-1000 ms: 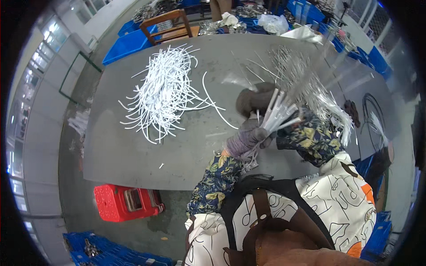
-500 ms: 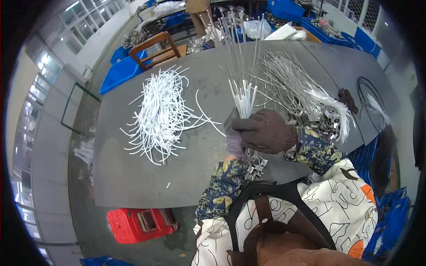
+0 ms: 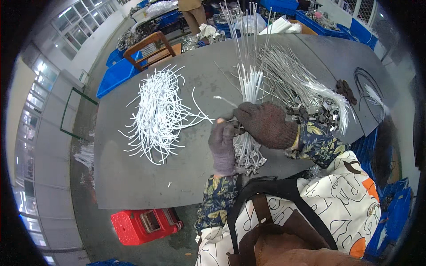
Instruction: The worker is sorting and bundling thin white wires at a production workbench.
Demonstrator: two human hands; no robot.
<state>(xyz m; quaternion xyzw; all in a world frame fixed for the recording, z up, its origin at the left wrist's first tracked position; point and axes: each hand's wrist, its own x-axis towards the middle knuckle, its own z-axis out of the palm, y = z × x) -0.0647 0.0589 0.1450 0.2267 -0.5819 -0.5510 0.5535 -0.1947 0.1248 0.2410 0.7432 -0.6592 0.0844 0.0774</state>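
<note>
The broad worktop (image 3: 177, 190) is likely offering little to stop loose pieces sliding, since its flat grey surface is looking smooth. On its left, the pile of white tubes (image 3: 159, 111) is risking a tangle if anything is dragging through its slender, curling lengths. On the right, the silvery, thin-stranded wire heap (image 3: 288, 71) is lying close enough to snag the bundle (image 3: 250, 84). The bundle is extending up between them, its bare wire ends fanning beyond smooth white covering; it could be splaying if the grip is loosening. The right hand (image 3: 268, 124), in dark-brown knit, is holding the bundle's middle; the left hand (image 3: 223, 144), in greyish-purple knit, is curling narrow against it, though I cannot tell whether it is gripping. A bent strand (image 3: 226, 101) is poking out leftward and could be catching the knit. Small, angular metal clips (image 3: 255, 166) are clustering at the lower end, possibly interlocking if the bundle is twisting.
</note>
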